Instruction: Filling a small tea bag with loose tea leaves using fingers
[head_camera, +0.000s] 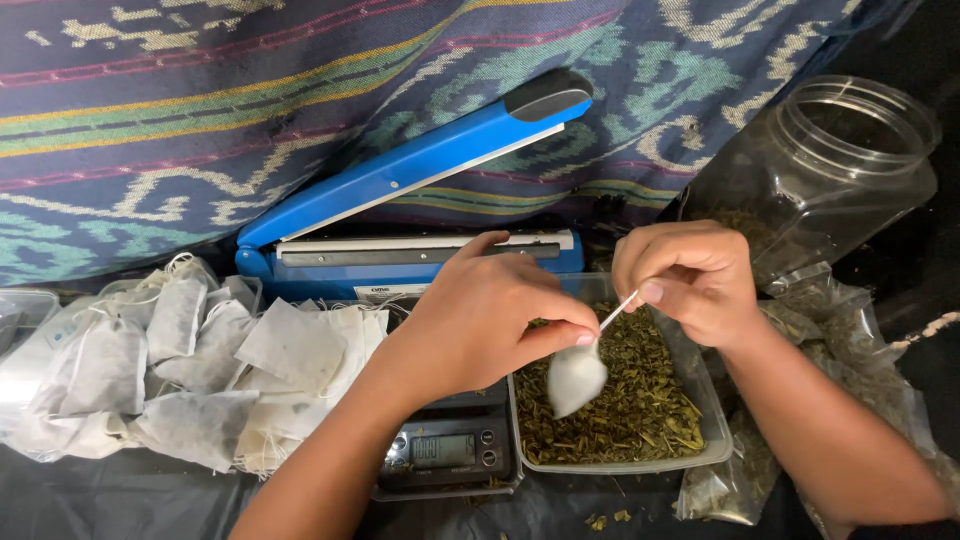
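From the head camera, looking down: the small white tea bag (576, 377) hangs over the clear plastic tray (715, 440) of dried green leaves (640, 400), just above the leaf bed. The left hand (480, 320) has thumb and forefinger pinched shut on the bag's top edge, so the bag dangles straight below those fingers, its long axis running down and a little to the left. The right hand (690, 280) sits up and to the right of it, fingers curled closed around the drawstring (617, 310), which runs taut on a slant from the bag's mouth to that fist. Both hands are close, but the left is the one touching the bag itself
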